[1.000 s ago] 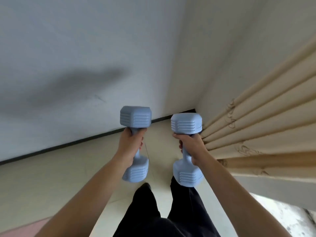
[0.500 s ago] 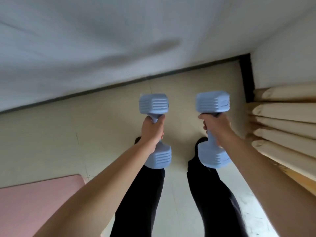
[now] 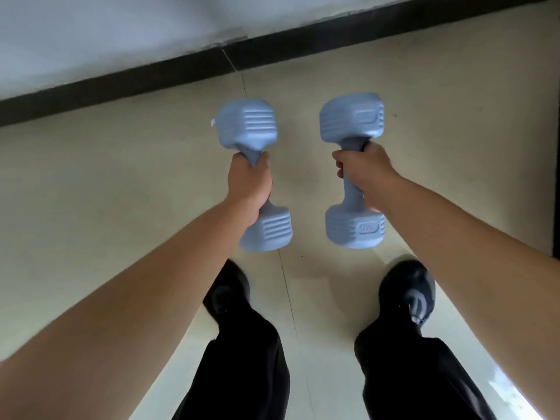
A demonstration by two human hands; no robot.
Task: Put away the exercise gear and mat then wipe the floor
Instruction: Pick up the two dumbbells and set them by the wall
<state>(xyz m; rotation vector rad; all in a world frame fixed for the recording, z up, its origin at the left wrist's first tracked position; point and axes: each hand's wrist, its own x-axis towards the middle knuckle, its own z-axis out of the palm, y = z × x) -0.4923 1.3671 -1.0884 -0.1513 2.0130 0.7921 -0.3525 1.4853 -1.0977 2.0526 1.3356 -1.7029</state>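
Note:
Two light blue dumbbells hang over the cream tiled floor (image 3: 121,192) in front of me. My left hand (image 3: 250,183) is closed around the handle of the left dumbbell (image 3: 247,127), whose lower head shows below my wrist. My right hand (image 3: 362,171) grips the handle of the right dumbbell (image 3: 351,119), its lower head just under my palm. Both dumbbells point away from me toward the wall. No mat is in view.
A black skirting board (image 3: 121,83) runs along the foot of the white wall (image 3: 106,31) just ahead. My own black trousers and black shoes (image 3: 407,289) stand on the floor below the dumbbells. A dark edge (image 3: 556,147) borders the far right.
The view has tilted further down toward the floor. The beige curtain and pink mat have left the frame. Both hands still hold the dumbbells, now lower and closer to the skirting.

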